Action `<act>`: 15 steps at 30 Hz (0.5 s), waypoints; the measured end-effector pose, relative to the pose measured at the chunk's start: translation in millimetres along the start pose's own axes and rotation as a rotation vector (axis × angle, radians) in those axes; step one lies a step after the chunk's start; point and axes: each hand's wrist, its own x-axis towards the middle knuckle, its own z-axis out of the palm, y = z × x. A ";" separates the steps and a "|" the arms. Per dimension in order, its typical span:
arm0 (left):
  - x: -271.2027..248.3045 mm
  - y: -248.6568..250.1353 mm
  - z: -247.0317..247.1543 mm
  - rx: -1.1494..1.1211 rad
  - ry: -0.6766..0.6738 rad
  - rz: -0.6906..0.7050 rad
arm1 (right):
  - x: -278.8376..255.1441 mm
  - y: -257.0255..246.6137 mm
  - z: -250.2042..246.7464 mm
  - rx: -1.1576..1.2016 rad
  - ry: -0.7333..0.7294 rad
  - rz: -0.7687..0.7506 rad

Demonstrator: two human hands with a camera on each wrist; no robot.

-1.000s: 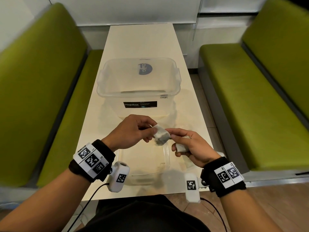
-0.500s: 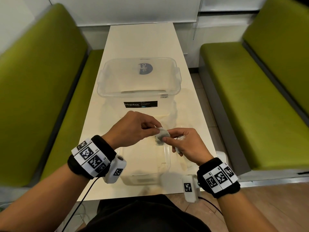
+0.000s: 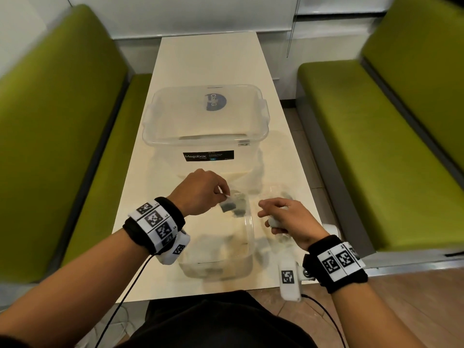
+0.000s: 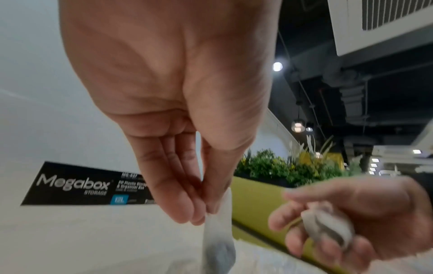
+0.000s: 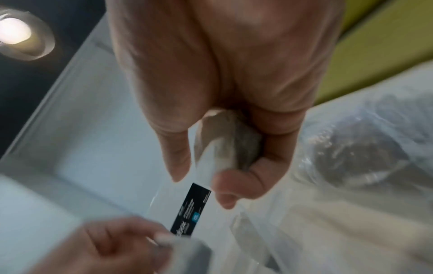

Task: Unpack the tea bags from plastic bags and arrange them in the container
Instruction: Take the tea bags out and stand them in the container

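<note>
My left hand pinches a white tea bag by its top edge between thumb and fingertips; it hangs over the far end of a small clear container near me. In the left wrist view the tea bag dangles below the fingers. My right hand, just right of the container, curls its fingers round another folded tea bag, seen as a grey-white wad in the palm. Blurred tea bags lie inside the container.
A large clear lidded Megabox tub stands mid-table beyond my hands. A crumpled plastic bag with dark tea bags lies right of the container. Green benches flank the narrow table, whose near edge is close.
The hands, which met at one tea bag, have parted. The left carried that bag down over the small container; the right drew back right, still holding its own.
</note>
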 end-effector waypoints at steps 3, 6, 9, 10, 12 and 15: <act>11.1 -3.6 18.7 0.109 -0.051 0.011 | -1.6 1.0 -7.3 0.223 -0.066 0.113; 21.8 -2.3 34.3 0.169 -0.082 0.032 | -5.2 0.2 -11.5 0.412 -0.122 0.161; 31.8 1.6 47.8 0.190 -0.105 0.055 | -7.2 -0.1 -13.8 0.465 -0.164 0.158; 34.3 2.8 51.5 0.186 -0.112 0.055 | -8.0 -0.5 -13.9 0.460 -0.175 0.149; 39.1 4.3 58.3 0.183 -0.120 0.056 | -9.1 -1.3 -14.8 0.443 -0.174 0.136; 44.9 5.0 65.8 0.198 -0.123 0.042 | -10.4 -2.0 -16.4 0.417 -0.161 0.124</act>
